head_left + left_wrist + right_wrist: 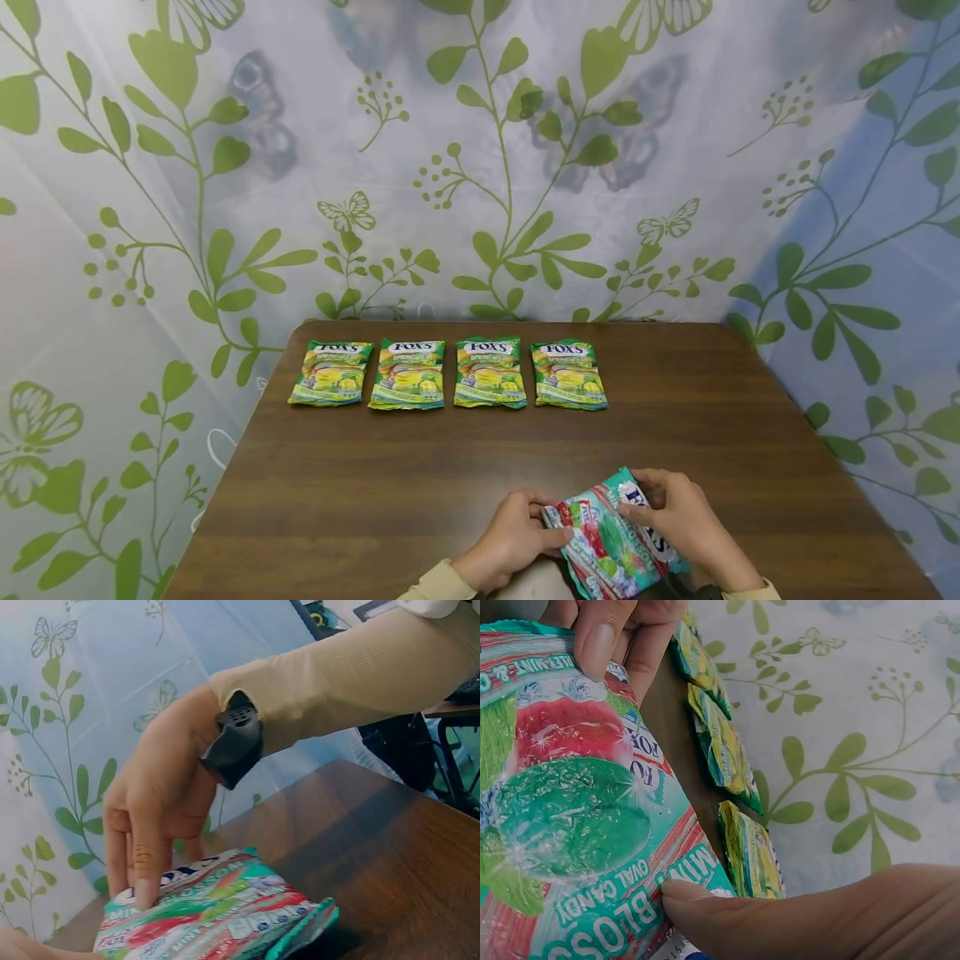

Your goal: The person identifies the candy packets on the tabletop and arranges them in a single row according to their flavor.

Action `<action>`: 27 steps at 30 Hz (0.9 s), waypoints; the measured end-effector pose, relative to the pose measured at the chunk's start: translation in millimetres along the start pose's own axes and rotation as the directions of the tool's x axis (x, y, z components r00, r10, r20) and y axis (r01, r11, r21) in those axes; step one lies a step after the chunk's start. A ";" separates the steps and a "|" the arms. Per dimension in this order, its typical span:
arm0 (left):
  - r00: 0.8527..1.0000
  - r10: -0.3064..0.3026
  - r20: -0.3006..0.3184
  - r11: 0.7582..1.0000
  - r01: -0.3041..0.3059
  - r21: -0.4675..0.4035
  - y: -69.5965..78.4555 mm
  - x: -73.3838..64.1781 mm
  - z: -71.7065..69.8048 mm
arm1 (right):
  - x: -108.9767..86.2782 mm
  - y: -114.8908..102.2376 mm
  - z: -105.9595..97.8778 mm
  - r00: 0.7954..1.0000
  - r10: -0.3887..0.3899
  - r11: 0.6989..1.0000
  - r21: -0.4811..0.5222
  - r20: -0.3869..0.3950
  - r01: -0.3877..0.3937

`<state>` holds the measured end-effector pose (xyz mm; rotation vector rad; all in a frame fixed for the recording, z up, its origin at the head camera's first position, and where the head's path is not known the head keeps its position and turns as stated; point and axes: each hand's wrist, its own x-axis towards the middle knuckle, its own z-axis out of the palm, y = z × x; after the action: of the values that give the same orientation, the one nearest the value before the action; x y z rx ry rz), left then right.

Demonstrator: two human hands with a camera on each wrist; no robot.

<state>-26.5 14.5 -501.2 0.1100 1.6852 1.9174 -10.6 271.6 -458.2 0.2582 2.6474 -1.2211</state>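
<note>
A teal and red Fox's candy bag [611, 533] is held between both hands near the front edge of the table, tilted in the head view. My left hand [517, 533] pinches its bottom corner, thumb on the front face. At the other end my right hand [678, 512] grips the top by the logo, the thumb lying across the printed front. In the right wrist view the bag [570, 795] shows "oval candy" lettering close to the right thumb [780, 915]. The left wrist view has the right hand [161, 802] reaching down onto the bag.
Green Fox's Spring Tea bags lie in a row along the back of the brown table [375, 475]: far left [332, 375], second [407, 377], third [490, 375], and rightmost [570, 377]. Behind hangs a leaf-patterned curtain [420, 167].
</note>
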 end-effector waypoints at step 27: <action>0.996 0.069 -0.051 0.975 -0.078 -0.209 -2.7 40.9 38.5 | 51.7 -8.0 -54.9 0.979 -0.186 0.960 -0.197 0.089 0.200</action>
<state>-43.2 67.7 -508.5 0.0492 1.5123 2.1551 -68.8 312.0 -431.3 -0.0780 2.7610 -0.9751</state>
